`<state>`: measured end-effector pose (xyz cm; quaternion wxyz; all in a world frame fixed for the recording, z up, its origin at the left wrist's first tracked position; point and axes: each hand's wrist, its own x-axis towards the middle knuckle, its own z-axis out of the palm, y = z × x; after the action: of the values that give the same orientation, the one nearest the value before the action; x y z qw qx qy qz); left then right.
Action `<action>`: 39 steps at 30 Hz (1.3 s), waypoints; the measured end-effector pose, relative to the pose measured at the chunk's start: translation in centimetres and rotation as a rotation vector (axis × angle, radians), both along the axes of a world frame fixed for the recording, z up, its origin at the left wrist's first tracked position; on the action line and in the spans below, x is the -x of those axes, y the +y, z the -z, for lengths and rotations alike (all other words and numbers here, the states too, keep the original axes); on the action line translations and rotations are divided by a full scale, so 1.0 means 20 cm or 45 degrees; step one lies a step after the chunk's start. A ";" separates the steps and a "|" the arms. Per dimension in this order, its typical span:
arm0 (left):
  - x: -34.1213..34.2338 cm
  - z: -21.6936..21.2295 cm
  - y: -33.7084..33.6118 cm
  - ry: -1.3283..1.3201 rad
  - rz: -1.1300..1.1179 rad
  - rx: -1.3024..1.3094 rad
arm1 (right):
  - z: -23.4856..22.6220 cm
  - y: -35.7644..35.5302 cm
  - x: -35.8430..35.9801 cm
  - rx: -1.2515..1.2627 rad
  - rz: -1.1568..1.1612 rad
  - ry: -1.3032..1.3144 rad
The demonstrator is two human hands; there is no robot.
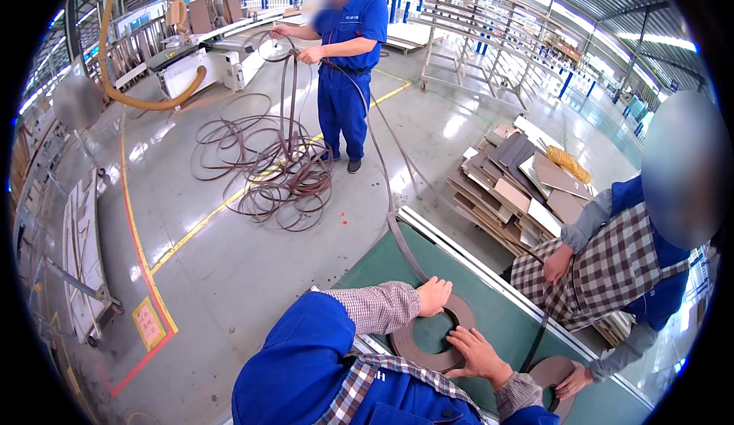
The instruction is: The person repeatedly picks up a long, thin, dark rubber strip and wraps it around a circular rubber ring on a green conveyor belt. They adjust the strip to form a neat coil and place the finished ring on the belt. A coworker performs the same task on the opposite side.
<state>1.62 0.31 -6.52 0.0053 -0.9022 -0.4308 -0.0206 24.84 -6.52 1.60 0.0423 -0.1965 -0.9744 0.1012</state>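
Left hand (434,296): fingers curled in, closed about the brown strip (404,248) where it meets the coil. Right hand (478,356): fingers spread over the near right side of the brown coil (409,346), tips at the centre hole, thumb apart; cannot tell whether it grips or only rests.

Coil lies flat on the green table (371,270), round face up, its axis upright. Strip's long axis runs from the coil's far side away and slightly left, over the table's far end.

Left forearm reaches across from the left, nearly level in view, hand knuckles-up; right forearm enters lower right, hand slanting forward and left. Checked sleeves on both.

Just right: second coil (552,368), a seated or leaning co-worker's (589,272) hand on it, the other hand raised near the table edge.

Farther: standing co-worker (345,66), looped strip in both hands; strip tangle (287,184) on the floor; stacked boards (508,188) right.
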 end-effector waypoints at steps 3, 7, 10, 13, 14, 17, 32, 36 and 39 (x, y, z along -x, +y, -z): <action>-0.02 0.01 0.03 -0.058 0.040 0.016 | 0.14 0.06 -0.10 -0.276 -0.248 -0.067; 0.00 0.02 0.06 -0.171 0.087 0.050 | 0.18 -0.04 -0.01 -0.123 -0.111 0.059; 0.04 -0.09 0.08 -0.169 0.039 0.153 | 0.34 -0.20 0.20 -0.330 0.069 0.155; 0.19 -0.12 0.08 -0.159 -0.037 0.163 | 0.28 -0.35 0.53 -0.177 0.564 0.141; 0.20 -0.10 0.07 -0.190 -0.034 0.126 | 0.26 -0.35 0.59 -0.109 0.663 0.153; 0.21 0.00 0.05 -0.215 -0.049 -0.025 | 0.29 -0.24 0.46 -0.111 0.318 0.407; 0.12 -0.01 0.12 -0.338 -0.003 0.199 | 0.41 -0.18 0.41 -0.101 0.464 0.226; 0.09 0.04 0.18 -0.286 0.185 0.053 | 0.35 -0.29 0.58 -0.171 0.702 0.217; 0.32 -0.08 0.11 -0.368 -0.048 0.060 | 0.19 -0.10 0.45 0.005 0.260 0.331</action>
<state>-4.80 2.53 -4.90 -0.0775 -0.8815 -0.4443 -0.1400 15.92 -8.52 -2.24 0.1779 -0.2796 -0.9355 0.1227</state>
